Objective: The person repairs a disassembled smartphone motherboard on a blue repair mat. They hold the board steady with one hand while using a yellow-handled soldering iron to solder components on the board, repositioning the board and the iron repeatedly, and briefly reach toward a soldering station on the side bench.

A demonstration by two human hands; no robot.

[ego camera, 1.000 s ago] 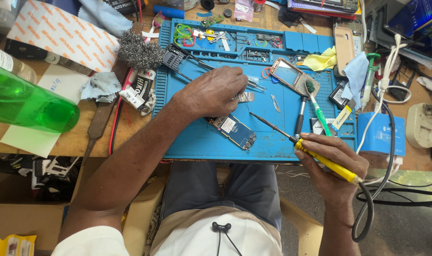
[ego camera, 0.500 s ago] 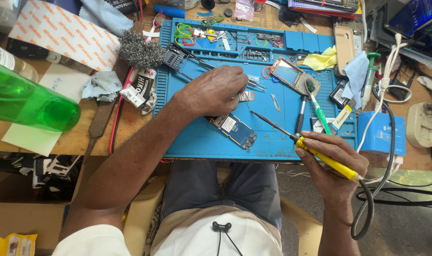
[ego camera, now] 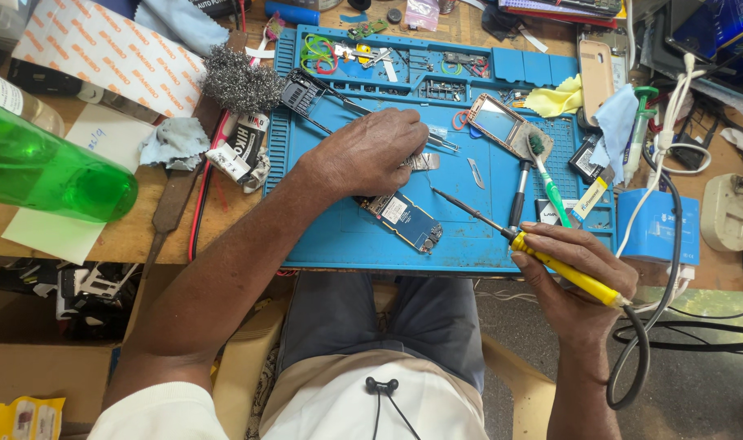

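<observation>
My right hand (ego camera: 579, 273) wraps tight round yellow soldering iron (ego camera: 551, 259), tip pointing 10 o'clock. My left hand (ego camera: 371, 151) curled, resting on blue mat (ego camera: 347, 236); hold unclear. Circuit board (ego camera: 404, 218) at 5 o'clock.

Bare mat (ego camera: 347, 240) left of the board (ego camera: 404, 218), open strip along its front edge, brush (ego camera: 548, 181) and screwdriver (ego camera: 518, 187) crowding the right (upper trays cluttered)

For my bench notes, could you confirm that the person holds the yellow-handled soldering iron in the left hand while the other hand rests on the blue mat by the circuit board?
Not quite: the head view shows the yellow-handled soldering iron in the right hand, not the left. The left hand is the one resting on the blue mat by the circuit board.
</observation>
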